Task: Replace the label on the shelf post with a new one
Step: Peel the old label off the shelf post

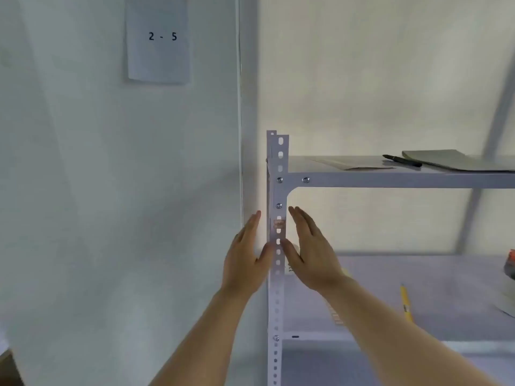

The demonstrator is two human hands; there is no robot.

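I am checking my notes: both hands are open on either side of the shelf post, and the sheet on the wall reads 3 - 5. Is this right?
Not quite. The head view shows the sheet reading 2 - 5. The rest holds: the left hand and right hand are open on either side of the shelf post.

Looks like a storeroom or stock area. Bare pale walls; grey slotted-angle metal shelving, bolted at the shelf post (278,246). Paper sheet (158,40) marked "2 - 5" stuck on the wall, up and left of the post. Right of the post on the top shelf (390,180): black pen (402,160), flat papers. Lower shelf: yellow pen (405,302).
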